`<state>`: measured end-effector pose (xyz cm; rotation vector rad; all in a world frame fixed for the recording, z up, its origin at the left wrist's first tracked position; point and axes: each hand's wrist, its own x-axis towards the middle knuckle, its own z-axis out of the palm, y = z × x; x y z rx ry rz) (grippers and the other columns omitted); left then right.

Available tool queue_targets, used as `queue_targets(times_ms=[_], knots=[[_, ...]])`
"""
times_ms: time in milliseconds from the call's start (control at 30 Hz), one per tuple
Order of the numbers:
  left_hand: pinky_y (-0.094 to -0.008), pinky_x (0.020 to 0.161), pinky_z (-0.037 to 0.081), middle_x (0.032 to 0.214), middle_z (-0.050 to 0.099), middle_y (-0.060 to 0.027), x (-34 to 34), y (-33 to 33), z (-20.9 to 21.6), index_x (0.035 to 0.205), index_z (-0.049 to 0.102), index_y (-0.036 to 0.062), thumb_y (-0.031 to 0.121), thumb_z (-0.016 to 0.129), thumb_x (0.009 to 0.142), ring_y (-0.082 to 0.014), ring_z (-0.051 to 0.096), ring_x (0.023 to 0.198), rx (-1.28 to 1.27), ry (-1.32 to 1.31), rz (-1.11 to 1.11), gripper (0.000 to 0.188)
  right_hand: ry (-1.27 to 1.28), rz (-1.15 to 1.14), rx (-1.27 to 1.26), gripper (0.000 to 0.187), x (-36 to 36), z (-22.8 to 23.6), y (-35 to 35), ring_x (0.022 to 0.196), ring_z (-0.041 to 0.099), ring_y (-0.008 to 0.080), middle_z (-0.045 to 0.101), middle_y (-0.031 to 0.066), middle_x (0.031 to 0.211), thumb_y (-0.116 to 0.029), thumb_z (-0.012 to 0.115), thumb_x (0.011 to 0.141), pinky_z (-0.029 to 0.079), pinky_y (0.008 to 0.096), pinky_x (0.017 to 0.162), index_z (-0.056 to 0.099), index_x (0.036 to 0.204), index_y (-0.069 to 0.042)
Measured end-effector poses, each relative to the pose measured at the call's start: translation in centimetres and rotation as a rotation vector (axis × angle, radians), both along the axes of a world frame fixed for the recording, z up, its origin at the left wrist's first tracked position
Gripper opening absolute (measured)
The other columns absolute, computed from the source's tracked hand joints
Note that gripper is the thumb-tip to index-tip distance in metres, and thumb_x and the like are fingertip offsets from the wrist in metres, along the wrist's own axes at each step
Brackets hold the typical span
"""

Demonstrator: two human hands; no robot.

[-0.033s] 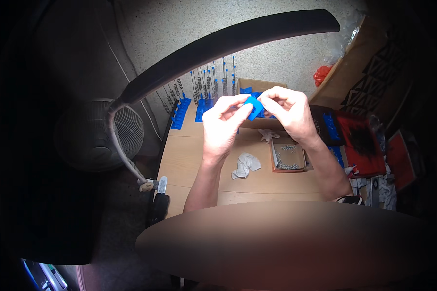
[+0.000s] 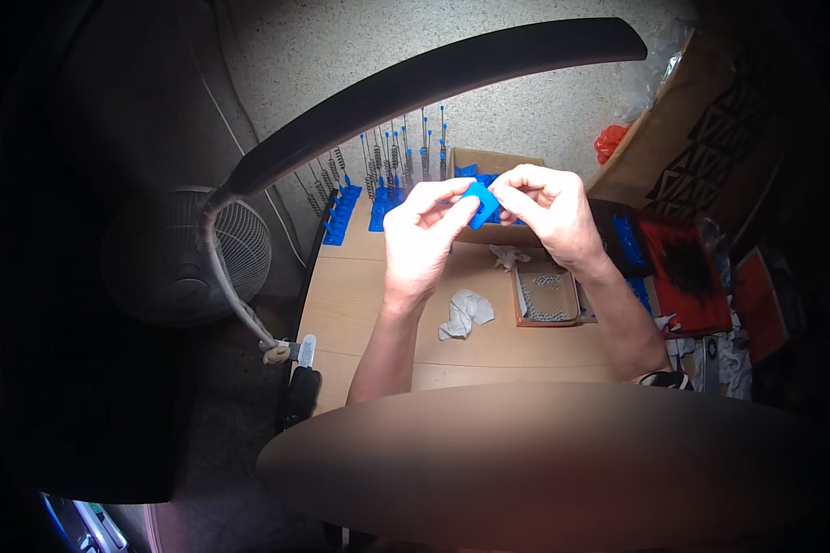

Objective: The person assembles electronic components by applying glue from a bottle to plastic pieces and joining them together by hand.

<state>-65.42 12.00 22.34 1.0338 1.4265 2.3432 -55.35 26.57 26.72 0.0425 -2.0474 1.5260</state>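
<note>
Above the table, my left hand [image 2: 418, 238] pinches a small blue plastic piece [image 2: 481, 211] between thumb and fingers. The piece is flat-sided and held tilted. Close against its upper right edge, my right hand [image 2: 551, 214] is closed in a pinch. Whatever the right fingertips hold is hidden or too small to name. Behind both hands stands an open cardboard box [image 2: 498, 159] with blue plastic pieces in it. Below the right hand, a shallow box [image 2: 551, 302] holds many small shiny metal parts.
Blue racks [image 2: 343, 217] with upright springs and blue-tipped rods stand at the back left. Crumpled white tissue [image 2: 467, 313] lies mid-table. A dark lamp arm [image 2: 415, 83] arches overhead. A fan [image 2: 214, 256] is at left; a red tray [image 2: 687, 276] with black stains at right.
</note>
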Motion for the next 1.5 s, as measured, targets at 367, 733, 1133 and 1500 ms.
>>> queue_targets(times_ms=[367,733,1133,1500], knots=[[-0.0220,0.074,0.055,0.104,0.063,-0.0075,-1.7,-0.7,-0.9,0.107,0.068,-0.0017,0.001,0.070,0.086,-0.0110,0.064,0.087,0.014,0.121,-0.027,0.021,-0.181,0.089,0.002,0.013,-1.1,0.3,0.3,0.068,0.063,0.0099,0.067,0.0069,0.081,-0.007,0.067,0.089,0.053,0.0233,0.066,0.070,0.090,0.006],[-0.0222,0.076,0.054,0.103,0.062,-0.0071,-1.0,-0.2,-1.0,0.106,0.069,-0.0014,0.001,0.070,0.086,-0.0105,0.063,0.088,-0.033,0.168,-0.058,0.020,-0.194,0.064,0.031,0.019,-1.0,0.0,1.2,0.063,0.061,0.0081,0.064,0.0044,0.073,-0.013,0.067,0.090,0.054,0.0232,0.058,0.067,0.080,0.003],[-0.0256,0.086,0.051,0.103,0.067,-0.0074,-1.5,0.6,-2.1,0.109,0.068,-0.0025,0.004,0.071,0.086,-0.0124,0.063,0.094,-0.075,0.066,-0.101,0.024,-0.199,0.103,-0.135,0.018,-0.7,-1.4,1.8,0.063,0.060,0.0088,0.062,0.0041,0.074,-0.014,0.067,0.091,0.056,0.0249,0.060,0.066,0.085,0.003],[-0.0210,0.076,0.050,0.091,0.068,-0.0048,-1.7,0.6,-2.2,0.112,0.068,-0.0018,0.019,0.059,0.098,-0.0078,0.059,0.079,-0.032,-0.126,-0.131,0.026,-0.128,0.071,-0.264,0.015,-0.6,-2.8,1.7,0.064,0.063,0.0095,0.065,0.0055,0.077,-0.010,0.070,0.088,0.057,0.0247,0.062,0.066,0.094,0.003]])
